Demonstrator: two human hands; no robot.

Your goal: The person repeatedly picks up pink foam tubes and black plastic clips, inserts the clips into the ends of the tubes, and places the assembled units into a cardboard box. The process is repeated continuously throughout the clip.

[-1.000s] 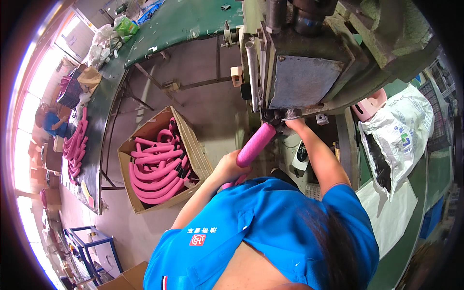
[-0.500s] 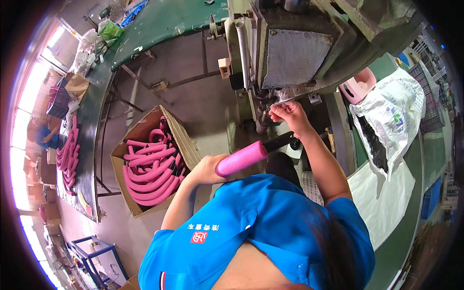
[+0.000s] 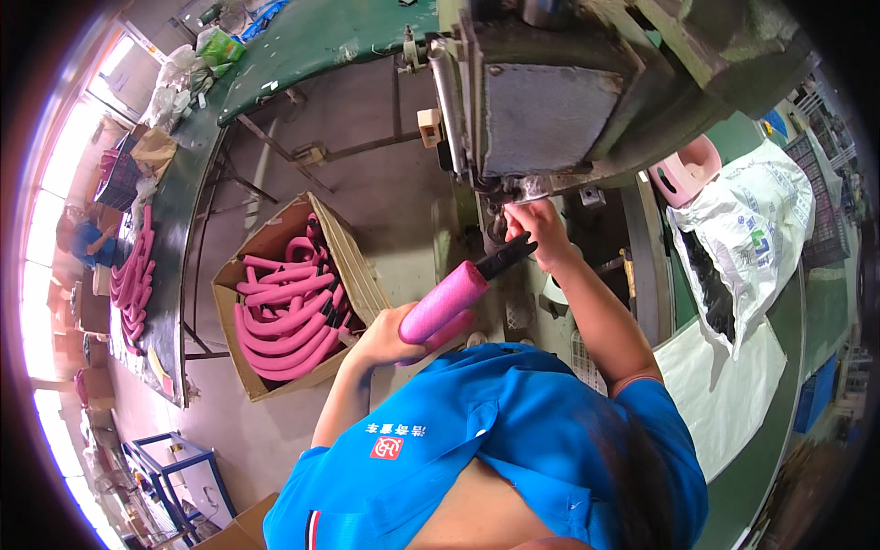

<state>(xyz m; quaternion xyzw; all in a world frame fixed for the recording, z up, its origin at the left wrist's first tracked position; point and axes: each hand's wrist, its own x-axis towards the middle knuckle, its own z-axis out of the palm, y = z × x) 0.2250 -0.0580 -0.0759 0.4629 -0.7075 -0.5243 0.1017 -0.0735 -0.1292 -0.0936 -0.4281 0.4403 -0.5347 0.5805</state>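
Observation:
My left hand (image 3: 383, 337) is wrapped round a pink foam-covered tube (image 3: 445, 301), which bends back under itself near my chest. A black end piece (image 3: 506, 257) sticks out of the foam toward the machine, its forked tip beside my right wrist. My right hand (image 3: 539, 231) is up under the head of a heavy metal press (image 3: 547, 115). Its fingers are pinched together close to the tooling (image 3: 527, 191); whatever they grip is too small or hidden to make out.
To the left stands a cardboard box (image 3: 362, 275) of curved pink foam tubes. More tubes (image 3: 136, 284) hang over a green workbench's edge, with a person in blue (image 3: 90, 240) behind. On the right bench are a white woven sack (image 3: 765, 234) and a pale pink bin (image 3: 686, 172).
The tube has shifted slightly left and turned, its black end tilting more upward, and its lower pink length now shows. My right hand stays at the press, its fingers still pinched.

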